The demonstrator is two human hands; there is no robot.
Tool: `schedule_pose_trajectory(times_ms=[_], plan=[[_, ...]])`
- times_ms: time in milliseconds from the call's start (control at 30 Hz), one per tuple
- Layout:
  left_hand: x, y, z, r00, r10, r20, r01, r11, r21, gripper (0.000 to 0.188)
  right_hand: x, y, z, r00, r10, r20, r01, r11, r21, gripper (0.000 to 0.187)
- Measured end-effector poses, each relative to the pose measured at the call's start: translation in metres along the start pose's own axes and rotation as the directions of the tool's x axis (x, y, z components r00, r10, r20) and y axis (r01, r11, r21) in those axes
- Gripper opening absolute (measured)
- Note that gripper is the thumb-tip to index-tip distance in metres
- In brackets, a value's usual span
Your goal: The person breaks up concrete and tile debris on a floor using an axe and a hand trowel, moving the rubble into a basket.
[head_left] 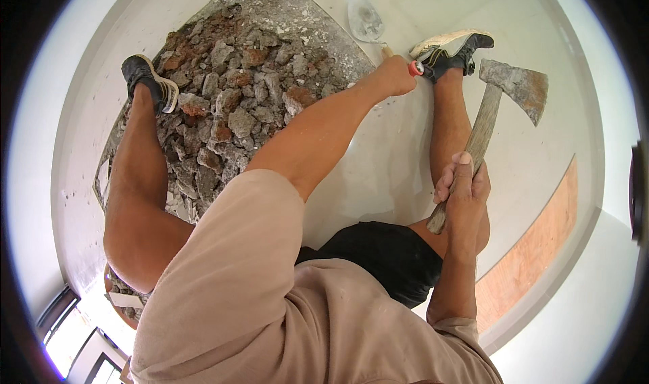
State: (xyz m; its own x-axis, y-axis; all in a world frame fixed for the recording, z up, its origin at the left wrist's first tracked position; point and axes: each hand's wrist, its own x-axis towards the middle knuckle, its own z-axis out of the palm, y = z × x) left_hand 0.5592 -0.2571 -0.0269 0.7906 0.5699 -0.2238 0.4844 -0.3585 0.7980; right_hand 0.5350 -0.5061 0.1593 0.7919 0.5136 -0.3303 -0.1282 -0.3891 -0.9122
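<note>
My right hand (465, 184) is wrapped around the lower part of the wooden handle of a hatchet (481, 128). Its worn, rust-stained head points up and its blade faces right. My left hand (397, 77) is closed, with my arm reaching across in front of me. From this fist sticks out the red, round end of a tool (416, 67) with a grey metal centre; the rest of it is hidden by my fingers. Just beyond that fist is a trowel (366, 19) with a pale, dusty blade. Part of its wooden handle shows beside my knuckles.
A heap of broken concrete and brick rubble (230, 100) lies between my legs, on a dusty patch (287, 9). My shoes stand on either side. Glossy pale tiles (365, 174) surround it. A plywood strip (534, 249) lies by the right wall; a rubble-filled container (125, 296) stands lower left.
</note>
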Motion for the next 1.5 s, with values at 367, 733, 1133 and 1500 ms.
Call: schedule_pose_trajectory(times_ms=[367, 733, 1133, 1500], plan=[[-0.030, 0.022, -0.054, 0.961, -0.228, -0.157, 0.142, 0.894, -0.425, 0.029, 0.003, 0.014, -0.021, 0.989, -0.124, 0.085, 0.134, 0.981, -0.137, 0.024], [-0.029, -0.018, -0.088, 0.947, -0.055, -0.317, -0.125, 0.846, -0.518, 0.029, 0.013, -0.041, 0.025, 0.956, -0.094, 0.278, 0.102, 0.995, -0.013, 0.026], [-0.018, -0.028, -0.087, 0.982, 0.007, -0.187, -0.115, 0.812, -0.572, 0.032, 0.042, -0.066, 0.051, 0.690, -0.645, 0.330, 0.721, 0.570, -0.393, 0.035], [-0.005, -0.035, -0.079, 0.983, 0.045, -0.180, -0.139, 0.818, -0.558, 0.028, 0.031, -0.166, 0.026, 0.583, -0.807, 0.092, 0.666, 0.540, 0.515, 0.041]])
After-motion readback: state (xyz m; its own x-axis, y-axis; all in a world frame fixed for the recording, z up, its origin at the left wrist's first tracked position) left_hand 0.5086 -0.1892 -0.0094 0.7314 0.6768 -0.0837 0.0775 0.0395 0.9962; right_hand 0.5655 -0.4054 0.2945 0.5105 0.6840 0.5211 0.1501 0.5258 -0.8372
